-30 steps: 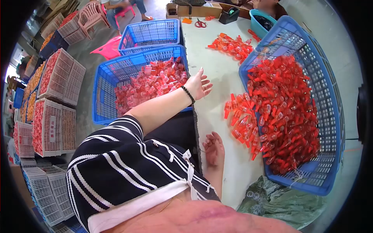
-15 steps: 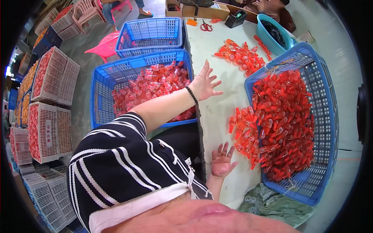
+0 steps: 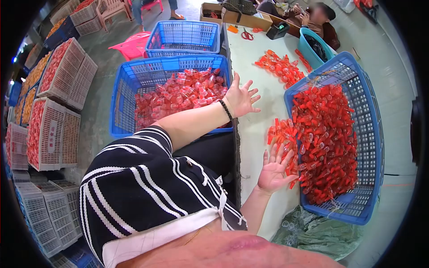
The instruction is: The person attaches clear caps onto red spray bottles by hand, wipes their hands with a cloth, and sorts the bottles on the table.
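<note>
My left hand, with a dark bead bracelet, is open, palm up and fingers spread. It holds nothing and hovers over the table edge beside a blue crate of small pinkish-red, bottle-like plastic pieces. My right hand is open too, its palm showing and fingers apart. Its fingertips overlap a loose pile of red and clear plastic pieces; whether they touch, I cannot tell. That pile spills from a tilted blue crate full of similar pieces on the right.
On the pale table lie another red pile, scissors, a tape dispenser and a teal basin. A green plastic bag sits near. Another blue crate and stacked white crates stand left. A person is behind.
My right hand has moved up and right, from bare table to the loose red pile. The left hand stays spread and nearly in place. The whole view has shifted slightly.
</note>
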A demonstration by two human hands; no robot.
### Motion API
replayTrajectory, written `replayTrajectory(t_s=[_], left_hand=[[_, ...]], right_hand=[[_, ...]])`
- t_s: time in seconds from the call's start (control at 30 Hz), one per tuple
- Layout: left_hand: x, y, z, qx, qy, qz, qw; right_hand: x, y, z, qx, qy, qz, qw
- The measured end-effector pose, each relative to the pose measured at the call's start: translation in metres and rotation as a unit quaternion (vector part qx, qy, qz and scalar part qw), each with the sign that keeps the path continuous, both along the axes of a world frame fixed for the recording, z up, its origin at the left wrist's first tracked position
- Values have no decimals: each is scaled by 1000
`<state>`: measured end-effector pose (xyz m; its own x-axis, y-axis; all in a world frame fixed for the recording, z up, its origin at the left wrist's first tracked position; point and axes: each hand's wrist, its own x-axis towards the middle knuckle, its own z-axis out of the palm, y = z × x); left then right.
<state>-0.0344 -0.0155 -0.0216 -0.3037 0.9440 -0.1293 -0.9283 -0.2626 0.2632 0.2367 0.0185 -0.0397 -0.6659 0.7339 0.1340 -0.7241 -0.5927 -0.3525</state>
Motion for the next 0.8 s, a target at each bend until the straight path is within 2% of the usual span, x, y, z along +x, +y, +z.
replayTrajectory(t_s=[0.2, 0.3, 0.33, 0.4, 0.5, 0.63, 0.8], left_hand=[[23, -33, -4, -53, 13, 2, 998], [37, -42, -27, -65, 23, -108, 992], [45, -42, -33, -63, 24, -109, 992], [62, -38, -46, -146, 63, -166, 973], [79, -21, -74, -178, 104, -199, 958], [90, -5, -92, -219, 150, -187, 946], [91, -8, -99, -236, 204, -167, 935]], right_hand=[[11, -22, -20, -50, 17, 39, 998], [11, -31, -37, -60, 32, 62, 996], [10, -31, -43, -64, 38, 74, 994], [10, -27, -61, -81, 30, 80, 993], [12, -23, -83, -122, 9, 95, 988], [14, -19, -92, -107, -14, 75, 991], [11, -18, -99, -92, -30, 110, 989]])
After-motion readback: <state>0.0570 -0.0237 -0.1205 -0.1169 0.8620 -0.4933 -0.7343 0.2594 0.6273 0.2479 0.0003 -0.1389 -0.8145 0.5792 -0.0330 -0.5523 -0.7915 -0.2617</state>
